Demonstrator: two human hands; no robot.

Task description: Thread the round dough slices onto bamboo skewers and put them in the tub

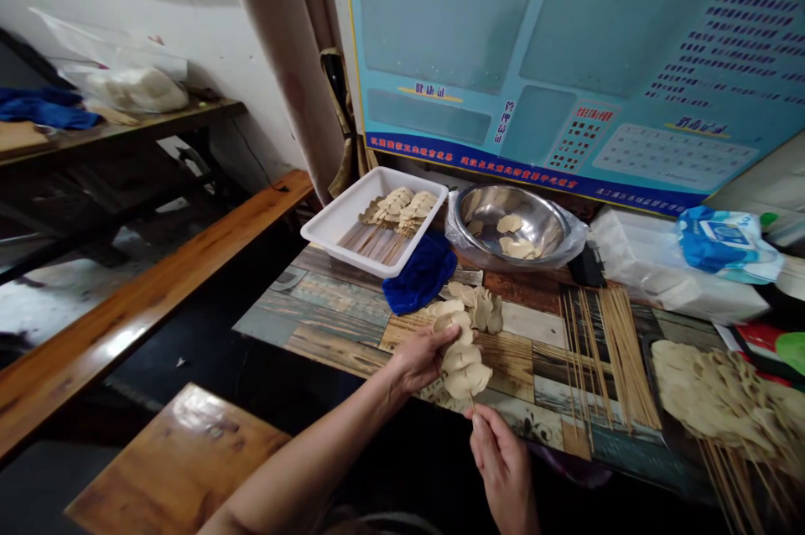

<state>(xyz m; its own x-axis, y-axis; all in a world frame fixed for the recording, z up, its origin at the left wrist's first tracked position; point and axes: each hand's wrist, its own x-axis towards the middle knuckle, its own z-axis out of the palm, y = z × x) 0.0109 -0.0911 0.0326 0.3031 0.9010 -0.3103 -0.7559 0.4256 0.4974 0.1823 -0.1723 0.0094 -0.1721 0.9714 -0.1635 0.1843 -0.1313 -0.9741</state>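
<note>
My left hand point(420, 357) is closed on pale, flat food slices point(465, 373) threaded in a row on a thin wooden skewer. The lower end of that skewer point(473, 405) is pinched between the thumb and fingers of my right hand point(496, 451). Just beyond my left hand, a small pile of loose slices point(484, 309) lies on the wood-patterned table point(340, 300). To the right, bare wooden skewers point(622, 359) lie in a bundle, with several more spread beside it. What kind of food the slices are, I cannot tell.
Behind the pile stand a white tray point(327, 229) of filled skewers and a metal bowl point(547, 216) with a few slices. A blue cloth point(421, 271) lies by the tray. More filled skewers point(717, 392) are heaped at right. A wooden stool point(169, 468) stands at lower left.
</note>
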